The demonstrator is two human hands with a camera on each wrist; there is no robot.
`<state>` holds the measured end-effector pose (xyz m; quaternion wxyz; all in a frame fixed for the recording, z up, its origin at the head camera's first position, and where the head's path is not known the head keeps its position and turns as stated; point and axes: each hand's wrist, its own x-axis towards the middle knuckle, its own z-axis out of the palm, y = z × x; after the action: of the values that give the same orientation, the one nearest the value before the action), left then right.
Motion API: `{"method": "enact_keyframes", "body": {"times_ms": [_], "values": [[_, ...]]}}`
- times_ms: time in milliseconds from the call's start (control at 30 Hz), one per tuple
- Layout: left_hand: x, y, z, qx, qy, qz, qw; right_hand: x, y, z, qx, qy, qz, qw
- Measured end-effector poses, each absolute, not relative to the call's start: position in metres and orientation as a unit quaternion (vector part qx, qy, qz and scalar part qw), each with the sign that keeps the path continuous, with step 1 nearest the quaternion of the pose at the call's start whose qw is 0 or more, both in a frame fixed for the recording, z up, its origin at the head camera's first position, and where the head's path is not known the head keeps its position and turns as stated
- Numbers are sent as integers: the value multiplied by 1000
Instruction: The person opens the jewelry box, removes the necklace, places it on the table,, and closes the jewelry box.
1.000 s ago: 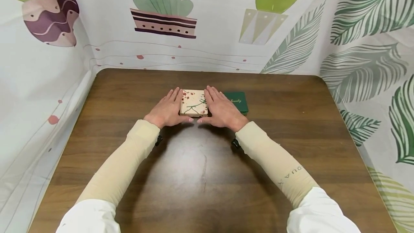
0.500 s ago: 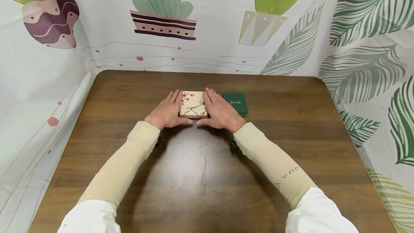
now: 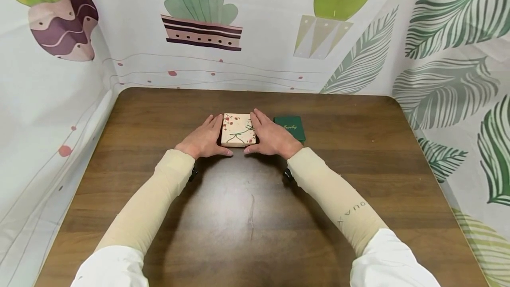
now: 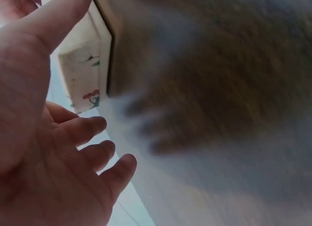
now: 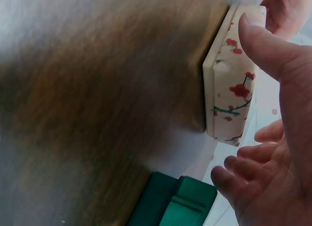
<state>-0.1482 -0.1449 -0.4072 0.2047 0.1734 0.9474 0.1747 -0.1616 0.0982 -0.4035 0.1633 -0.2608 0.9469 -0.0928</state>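
Note:
A square cream box printed with red blossoms and green branches lies on the table between both hands. My left hand stands at its left side, fingers extended and thumb spread toward the near edge. In the left wrist view, a gap shows between those fingertips and the blossom-printed side of the box. At the opposite side is my right hand, fingers extended along the right edge, thumb near the front corner. The right wrist view shows the whole blossom-printed side, with the fingers apart from it.
A dark green box with gold "Jewelry" lettering lies just right of the right hand, partly hidden by it. Everything rests on a brown wooden table. Patterned cloth hangs along the back and sides.
My left hand has eased slightly left, its thumb drawing back from the cream box's front edge. The right hand has barely moved, and the box stays in place.

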Motion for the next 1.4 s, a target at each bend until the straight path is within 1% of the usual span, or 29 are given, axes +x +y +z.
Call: {"method": "enact_keyframes", "body": {"times_ms": [200, 633, 1033, 1400], "values": [[-149, -150, -412, 166, 944, 179, 223, -165, 97, -405, -256, 938, -126, 199], [-156, -147, -413, 176, 942, 186, 216, -174, 100, -403, -247, 937, -139, 205], [-158, -150, -419, 180, 939, 205, 208, -173, 99, -404, -251, 941, -124, 189], [-161, -153, -419, 168, 937, 212, 221, -174, 101, -404, -261, 941, -129, 172]]}}
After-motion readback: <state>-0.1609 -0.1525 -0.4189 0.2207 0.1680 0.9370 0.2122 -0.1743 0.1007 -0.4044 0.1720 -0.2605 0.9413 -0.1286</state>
